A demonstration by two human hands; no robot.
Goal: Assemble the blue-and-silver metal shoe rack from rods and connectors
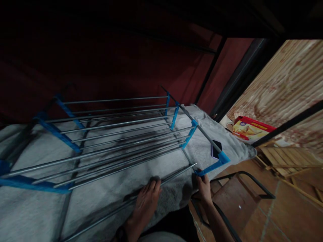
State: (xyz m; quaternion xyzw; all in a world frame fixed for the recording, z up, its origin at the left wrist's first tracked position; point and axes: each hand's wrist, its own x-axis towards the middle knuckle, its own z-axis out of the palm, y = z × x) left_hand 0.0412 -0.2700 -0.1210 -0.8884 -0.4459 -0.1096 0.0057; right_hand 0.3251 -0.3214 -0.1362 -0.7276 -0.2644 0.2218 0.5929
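Observation:
A metal rack with grey tubes and blue plastic brackets lies across a grey blanket. My left hand is closed around a loose-ended metal rod at the near side, whose right tip rests close to the front bracket. With my right hand I pinch the lower end of the front right blue bracket; the fingertips are partly hidden behind it. That bracket's upper end sits on the slanting side tube. The rod tip and the bracket end look apart.
A phone lies on the blanket beside the side tube. To the right stand a chair with a brown seat, a red and yellow box and wooden slats. Dark frame posts rise behind the blanket.

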